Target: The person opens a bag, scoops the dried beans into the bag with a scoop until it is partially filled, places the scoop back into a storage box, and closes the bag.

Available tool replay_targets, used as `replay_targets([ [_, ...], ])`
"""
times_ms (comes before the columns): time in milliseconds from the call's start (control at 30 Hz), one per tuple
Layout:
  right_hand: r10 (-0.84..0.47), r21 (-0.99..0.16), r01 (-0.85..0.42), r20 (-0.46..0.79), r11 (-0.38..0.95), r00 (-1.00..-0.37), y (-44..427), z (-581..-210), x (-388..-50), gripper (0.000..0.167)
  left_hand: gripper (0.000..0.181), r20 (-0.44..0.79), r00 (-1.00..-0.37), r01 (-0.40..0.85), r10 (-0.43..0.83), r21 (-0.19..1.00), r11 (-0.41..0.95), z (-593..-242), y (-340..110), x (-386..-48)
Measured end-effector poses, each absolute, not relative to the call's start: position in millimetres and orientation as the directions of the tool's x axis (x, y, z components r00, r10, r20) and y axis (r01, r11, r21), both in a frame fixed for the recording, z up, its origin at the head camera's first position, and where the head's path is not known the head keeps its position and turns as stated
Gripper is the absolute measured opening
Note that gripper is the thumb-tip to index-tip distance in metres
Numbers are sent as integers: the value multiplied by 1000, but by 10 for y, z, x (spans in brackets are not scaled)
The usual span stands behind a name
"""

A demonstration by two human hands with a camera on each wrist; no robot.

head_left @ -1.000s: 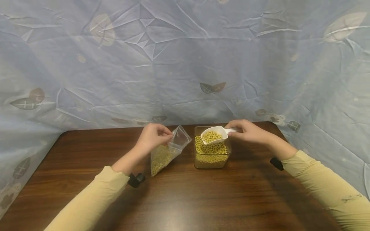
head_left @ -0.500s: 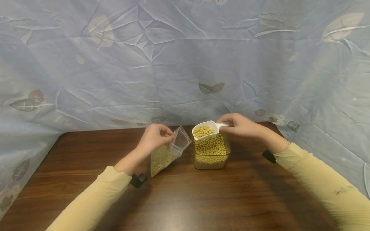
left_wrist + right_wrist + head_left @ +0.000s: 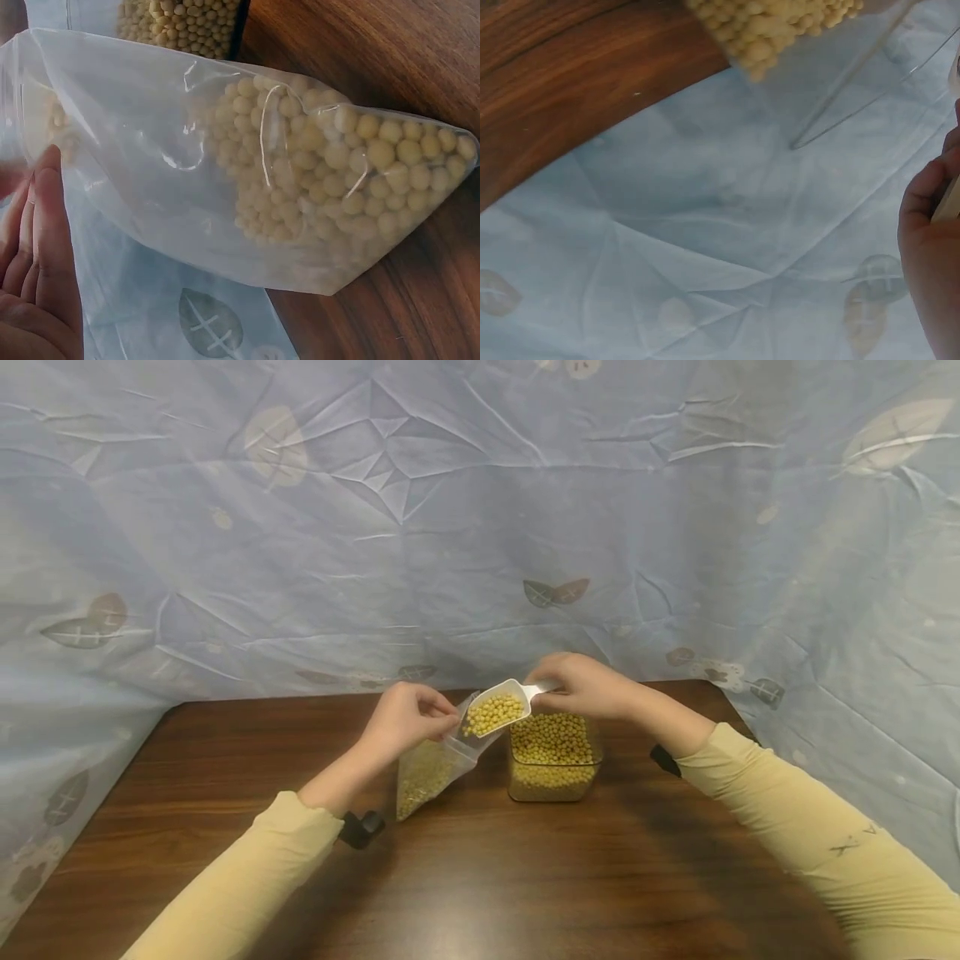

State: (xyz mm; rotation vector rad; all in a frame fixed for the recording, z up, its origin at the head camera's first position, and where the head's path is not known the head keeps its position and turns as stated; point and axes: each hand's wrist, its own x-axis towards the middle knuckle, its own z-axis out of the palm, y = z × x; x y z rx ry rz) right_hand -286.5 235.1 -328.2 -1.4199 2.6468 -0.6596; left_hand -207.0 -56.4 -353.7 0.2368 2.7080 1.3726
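Note:
My left hand (image 3: 405, 718) pinches the upper edge of a clear plastic bag (image 3: 459, 758), which holds yellow beans in its lower part. In the left wrist view the bag (image 3: 165, 150) hangs tilted, its beans (image 3: 337, 161) gathered toward one corner. My right hand (image 3: 581, 687) grips the handle of a white scoop (image 3: 517, 714), heaped with yellow beans (image 3: 495, 712), at the bag's mouth. Below and right of the scoop stands a clear square container (image 3: 553, 795) of the same beans. The right wrist view shows my right hand (image 3: 934, 240) curled at the right edge.
A brown wooden table (image 3: 480, 877) lies under everything. Behind it and at both sides hangs a pale blue cloth (image 3: 450, 560) with leaf prints. Black wrist devices sit below the left wrist (image 3: 363, 830) and the right wrist (image 3: 666, 760).
My right hand has carried the filled scoop leftward from above the container to the bag's mouth. My left hand keeps its pinch on the bag, nearly in the same place.

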Motion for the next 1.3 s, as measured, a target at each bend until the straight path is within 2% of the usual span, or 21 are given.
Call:
replay_targets([
  [233, -862, -209, -896, 255, 393, -437, 2264, -3248, -2807, 20, 15, -46, -983, 64, 176, 818, 571, -3531, -610, -2070],
  [533, -890, 11, -966, 391, 260, -235, 2251, -3242, -2763, 25, 14, -83, -983, 37, 165, 789, 614, -3489, -645, -2059],
  [700, -893, 64, -971, 411, 230, -184, 2256, -3239, -2766, 26, 13, -77, -983, 40, 164, 790, 612, -3487, -658, -2043],
  [867, -897, 58, -969, 393, 241, -199, 2275, -3228, -2753, 25, 13, -80, -983, 36, 168, 804, 593, -3505, -672, -2029],
  [1100, -889, -10, -945, 337, 326, -310, 2370, -3215, -2756, 26, 11, -83, -981, 36, 173, 806, 590, -3493, -651, -2036],
  [1300, -877, 2, -927, 324, 376, -355, 2496, -3197, -2802, 27, 9, -55, -984, 67, 170, 769, 636, -3455, -619, -2069],
])
